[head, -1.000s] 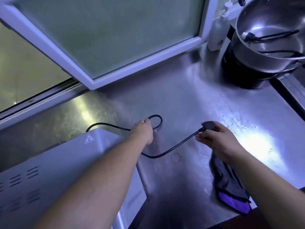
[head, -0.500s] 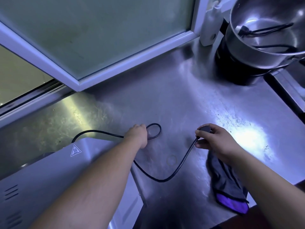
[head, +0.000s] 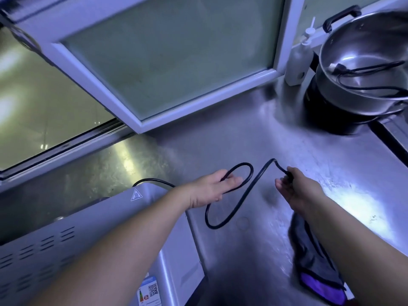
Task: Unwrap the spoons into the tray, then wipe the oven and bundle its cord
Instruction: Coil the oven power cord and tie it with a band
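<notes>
Two bare arms reach from the bottom edge toward the middle of the frame, and we see the hands near each other but apart. Our left hand (head: 217, 188) lies knuckles-left with its fingers (head: 234, 181) pointing right, curled round a small loop of the cord (head: 214, 227). Our right hand (head: 295, 188), right of centre, is turned thumb-up, its fingers closed round the cord's free end. The plug is hidden inside that grip, so we cannot tell its shape.

The cord is thin, black and glossy. It comes out from behind the oven (head: 88, 228) at centre left, passes under the left wrist, rounds the loop above the left fingers, drops into a slack U below the hands, then climbs to a sharp peak just left of the right hand. The U hangs over the counter (head: 242, 140); whether it touches we cannot tell.

The oven fills the lower left: pale metal with vent slots, a triangular heat sticker (head: 136, 194) at its top corner and a label (head: 150, 292) on its side. A dark cloth (head: 313, 268) with a purple edge lies under the right forearm at lower right. A steel pot (head: 364, 74) holding another black lead stands at upper right, a white bottle (head: 298, 58) beside it. A frosted window (head: 154, 62) spans the top.
</notes>
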`<state>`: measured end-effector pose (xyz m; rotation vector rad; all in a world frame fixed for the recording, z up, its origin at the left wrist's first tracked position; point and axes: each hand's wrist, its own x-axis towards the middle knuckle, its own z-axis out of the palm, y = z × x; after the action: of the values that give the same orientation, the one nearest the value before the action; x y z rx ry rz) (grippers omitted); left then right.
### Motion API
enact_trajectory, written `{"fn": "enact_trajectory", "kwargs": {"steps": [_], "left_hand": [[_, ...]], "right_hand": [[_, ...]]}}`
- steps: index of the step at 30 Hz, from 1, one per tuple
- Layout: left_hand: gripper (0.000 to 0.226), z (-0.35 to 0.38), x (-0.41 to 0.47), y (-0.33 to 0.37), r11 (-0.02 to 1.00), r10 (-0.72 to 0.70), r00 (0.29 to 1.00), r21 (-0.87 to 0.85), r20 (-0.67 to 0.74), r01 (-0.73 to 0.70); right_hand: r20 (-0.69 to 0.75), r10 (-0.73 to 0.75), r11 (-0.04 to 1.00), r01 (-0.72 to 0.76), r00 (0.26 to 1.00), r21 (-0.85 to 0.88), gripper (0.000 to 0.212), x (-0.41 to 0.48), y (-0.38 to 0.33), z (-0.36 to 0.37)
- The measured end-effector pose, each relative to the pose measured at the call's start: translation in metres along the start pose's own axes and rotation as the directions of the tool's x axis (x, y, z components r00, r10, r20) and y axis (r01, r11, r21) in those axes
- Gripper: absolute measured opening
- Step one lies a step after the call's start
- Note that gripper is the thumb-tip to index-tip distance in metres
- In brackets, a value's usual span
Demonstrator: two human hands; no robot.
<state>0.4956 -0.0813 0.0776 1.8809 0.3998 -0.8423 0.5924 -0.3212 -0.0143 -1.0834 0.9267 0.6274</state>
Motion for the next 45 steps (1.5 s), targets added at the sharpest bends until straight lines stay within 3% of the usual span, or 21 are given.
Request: {"fn": "enact_trajectory", "kwargs": {"steps": [4, 6, 10, 12, 17, 25, 31, 37, 39, 42, 45], "left_hand": [[0.108, 0.007, -0.037, 0.013, 0.996, 0.086, 0.996, 0.033, -0.009, -0.085], [0.108, 0.013, -0.046, 0.019, 0.989, 0.07, 0.997, 0.13, -0.014, -0.068], [0.106, 0.039, -0.052, 0.023, 0.966, 0.032, 0.975, 0.258, -0.219, 0.026], [0.095, 0.048, -0.05, 0.019, 0.964, 0.036, 0.957, 0.261, -0.289, 0.043], [0.034, 0.048, -0.045, 0.01, 0.986, 0.1, 0.927, 0.158, -0.361, -0.045], [0.021, 0.031, -0.029, -0.003, 0.971, 0.078, 0.819, -0.144, -0.568, -0.192], [0.059, 0.029, -0.016, -0.008, 0.877, 0.057, 0.812, -0.361, -0.58, -0.319], [0.014, 0.012, -0.008, -0.009, 0.708, -0.005, 0.819, -0.581, -0.574, -0.403], [0.012, 0.008, -0.013, -0.004, 0.674, -0.033, 0.843, -0.635, -0.537, -0.378], [0.017, 0.005, -0.019, -0.001, 0.673, -0.071, 0.883, -0.676, -0.464, -0.301], [0.007, 0.007, -0.021, -0.002, 0.784, -0.075, 0.933, -0.599, -0.351, -0.163]], "right_hand": [[-0.039, 0.004, 1.0, -0.005, 0.999, -0.023, 0.028, -0.004, 0.008, 0.01], [-0.045, -0.001, 0.999, -0.001, 0.999, -0.04, 0.033, -0.008, 0.014, 0.013], [-0.022, 0.004, 0.998, -0.005, 1.0, -0.061, 0.038, -0.022, 0.03, 0.026], [-0.003, 0.003, 0.998, -0.003, 1.0, -0.063, 0.038, -0.032, 0.036, 0.034], [0.063, 0.063, 0.993, -0.056, 0.996, -0.099, 0.035, -0.045, 0.044, 0.045], [0.223, 0.177, 0.978, -0.147, 0.959, -0.144, 0.03, -0.052, 0.048, 0.029], [0.31, 0.179, 0.963, -0.101, 0.934, -0.251, 0.035, -0.073, 0.058, 0.042], [0.392, 0.323, 0.9, -0.152, 0.861, -0.407, 0.043, -0.094, 0.079, 0.06], [0.421, 0.327, 0.889, -0.123, 0.846, -0.442, 0.042, -0.1, 0.084, 0.063], [0.458, 0.259, 0.837, 0.04, 0.85, -0.546, 0.049, -0.104, 0.088, 0.067], [0.528, 0.189, 0.709, 0.257, 0.828, -0.657, 0.055, -0.108, 0.089, 0.069]]}}
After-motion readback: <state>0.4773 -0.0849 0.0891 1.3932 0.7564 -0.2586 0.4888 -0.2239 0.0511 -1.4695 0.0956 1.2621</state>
